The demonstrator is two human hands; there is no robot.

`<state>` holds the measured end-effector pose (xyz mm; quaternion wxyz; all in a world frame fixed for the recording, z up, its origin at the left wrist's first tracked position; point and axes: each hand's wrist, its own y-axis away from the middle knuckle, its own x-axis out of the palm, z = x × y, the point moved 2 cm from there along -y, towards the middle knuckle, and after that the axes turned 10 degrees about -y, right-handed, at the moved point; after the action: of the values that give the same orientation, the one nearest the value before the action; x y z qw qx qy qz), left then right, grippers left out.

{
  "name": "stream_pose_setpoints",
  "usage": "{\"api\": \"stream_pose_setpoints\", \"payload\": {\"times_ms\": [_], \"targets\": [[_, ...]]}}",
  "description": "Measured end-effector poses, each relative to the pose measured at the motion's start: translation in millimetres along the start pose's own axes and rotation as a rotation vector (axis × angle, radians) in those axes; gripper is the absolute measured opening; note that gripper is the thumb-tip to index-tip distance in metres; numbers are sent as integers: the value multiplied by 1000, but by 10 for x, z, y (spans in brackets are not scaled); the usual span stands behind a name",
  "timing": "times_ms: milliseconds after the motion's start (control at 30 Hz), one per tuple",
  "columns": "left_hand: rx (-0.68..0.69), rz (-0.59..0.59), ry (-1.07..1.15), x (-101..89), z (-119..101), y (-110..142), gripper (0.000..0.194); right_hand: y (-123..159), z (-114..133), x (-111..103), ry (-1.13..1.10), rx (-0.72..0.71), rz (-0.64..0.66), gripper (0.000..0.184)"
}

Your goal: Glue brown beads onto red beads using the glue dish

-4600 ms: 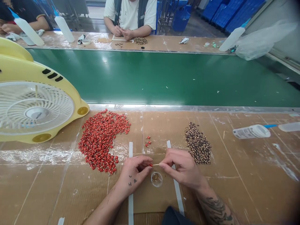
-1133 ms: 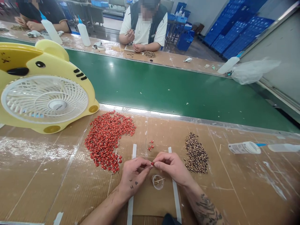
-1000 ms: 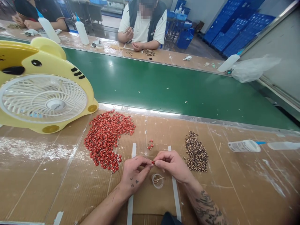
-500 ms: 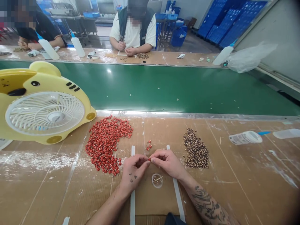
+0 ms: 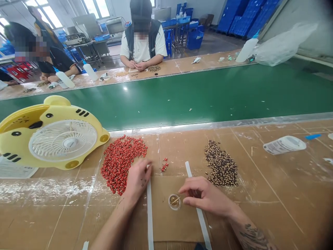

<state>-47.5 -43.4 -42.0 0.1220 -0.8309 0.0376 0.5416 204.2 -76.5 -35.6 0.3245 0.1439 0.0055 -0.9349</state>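
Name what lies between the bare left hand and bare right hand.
Head view: a white strip nearer the left hand, and a small clear round cup by the right hand.

**Head camera, looking forward and down across the line**

One camera, worn on the person's head, looks out from above the near side of the table [image 5: 273, 215], facing forward and down. The left hand [image 5: 137, 180] and right hand [image 5: 205, 196] come in from the bottom edge and sit close to the lens, low in the frame. Beyond them the view crosses a green conveyor belt [image 5: 208, 97] to a far bench [image 5: 208, 62] and a seated co-worker [image 5: 142, 45] facing the camera. Blue crates [image 5: 241, 17] stand farther off at the top. The view is rolled slightly, so the belt's near edge rises toward the right.
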Motion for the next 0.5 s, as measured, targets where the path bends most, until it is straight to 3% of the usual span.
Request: {"api": "stream_pose_setpoints", "payload": {"times_ms": [133, 300, 500], "targets": [[-26, -57, -177, -173, 181, -208, 21, -15, -38, 59, -30, -43, 6, 11], [40, 163, -339, -100, 185, -379, 25, -17, -33, 74, -24, -79, 20, 12], [60, 266, -296, -156, 179, -234, 24, -3, -60, 83, 20, -106, 56, 8]]}}
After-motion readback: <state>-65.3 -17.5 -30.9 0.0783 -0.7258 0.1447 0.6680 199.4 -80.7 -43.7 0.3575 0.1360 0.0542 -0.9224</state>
